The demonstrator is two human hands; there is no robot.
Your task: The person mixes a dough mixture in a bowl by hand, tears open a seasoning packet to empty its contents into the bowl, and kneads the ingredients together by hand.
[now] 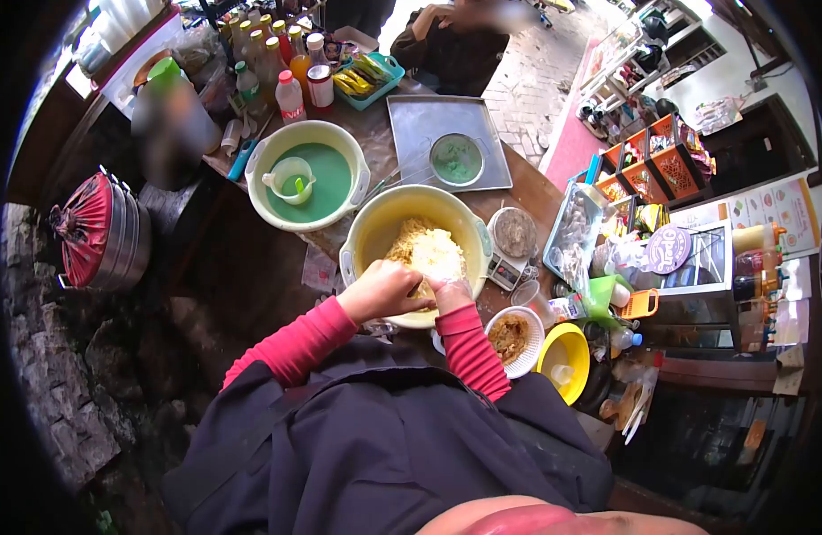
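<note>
Both hands are over a cream basin (357, 223) with handles at its sides. Inside it lie a pale, creamy mass (437, 250) and a brown crumbly heap (409, 239). My left hand (382, 291) is closed at the basin's near side, its fingers curled toward the right hand; what they grip, if anything, is hidden. Close beside it, my right hand (450, 292) reaches down at the near rim. Something clear and shiny, like thin plastic, appears around that hand. Its fingers are not plain to see against the pale mass.
A tub of green liquid (330, 169) with a floating cup stands left. Behind are a metal tray (411, 116) with a strainer (456, 159), and several bottles (290, 96). Right are a scale (504, 272), white basket (522, 357) and yellow bowl (578, 343). A person (455, 53) sits beyond.
</note>
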